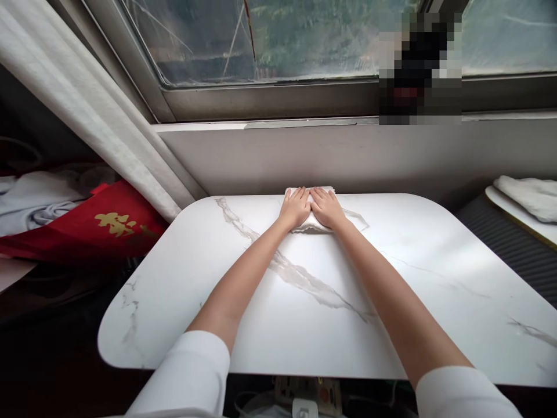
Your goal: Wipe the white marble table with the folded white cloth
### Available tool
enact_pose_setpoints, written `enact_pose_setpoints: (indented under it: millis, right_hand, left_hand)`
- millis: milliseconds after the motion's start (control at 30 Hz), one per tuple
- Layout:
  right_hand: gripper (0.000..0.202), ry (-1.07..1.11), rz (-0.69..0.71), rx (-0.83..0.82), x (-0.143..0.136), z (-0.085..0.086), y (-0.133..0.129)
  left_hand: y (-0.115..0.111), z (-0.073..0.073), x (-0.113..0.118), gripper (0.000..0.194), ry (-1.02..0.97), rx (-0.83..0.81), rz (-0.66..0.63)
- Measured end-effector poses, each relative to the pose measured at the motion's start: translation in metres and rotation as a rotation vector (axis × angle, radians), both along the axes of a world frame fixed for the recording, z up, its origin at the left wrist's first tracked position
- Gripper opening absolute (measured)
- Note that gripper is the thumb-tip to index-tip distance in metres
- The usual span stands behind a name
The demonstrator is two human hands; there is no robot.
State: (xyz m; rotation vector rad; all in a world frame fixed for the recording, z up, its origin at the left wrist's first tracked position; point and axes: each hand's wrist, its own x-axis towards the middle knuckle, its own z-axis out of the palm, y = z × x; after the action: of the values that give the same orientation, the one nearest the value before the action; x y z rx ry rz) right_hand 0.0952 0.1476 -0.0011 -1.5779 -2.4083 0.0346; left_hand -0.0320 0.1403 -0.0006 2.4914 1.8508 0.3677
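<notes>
A folded white cloth (313, 224) lies at the far edge of a white marbled table (278, 342), close to the wall under the window. My left hand (296, 208) rests flat on the cloth's left part, fingers stretched forward. Beside it, my right hand (326, 207) presses flat on the right part, with the thumbs touching or nearly so. Both arms reach straight out across the tabletop. Much of the cloth is hidden beneath the hands.
A window frame (270, 100) runs behind the table. At left hangs a pale curtain (100, 104) beside a red bag (87, 226) with cloth items in it. On the right, a white cloth bundle (533, 196) lies on a light board. A power strip (285, 390) shows below the front edge.
</notes>
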Motion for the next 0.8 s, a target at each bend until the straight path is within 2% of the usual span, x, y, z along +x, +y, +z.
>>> enact_pose_setpoints:
  millis: [200, 400, 600, 800]
  right_hand:
    - [0.053, 0.012, 0.006, 0.026, 0.005, 0.0, 0.005]
    - [0.053, -0.001, 0.005, 0.035, 0.008, -0.002, -0.008]
    - [0.053, -0.087, 0.078, 0.06, 0.025, -0.001, -0.04]
    - [0.054, -0.125, 0.104, 0.082, 0.047, -0.002, -0.102]
  left_hand:
    - [0.01, -0.003, 0.003, 0.049, 0.021, 0.037, -0.009]
    - [-0.003, -0.004, 0.007, 0.05, 0.015, 0.031, -0.003]
    - [-0.042, -0.004, 0.019, 0.05, 0.009, 0.047, 0.012]
    - [-0.105, -0.003, 0.035, 0.05, -0.019, 0.055, -0.044]
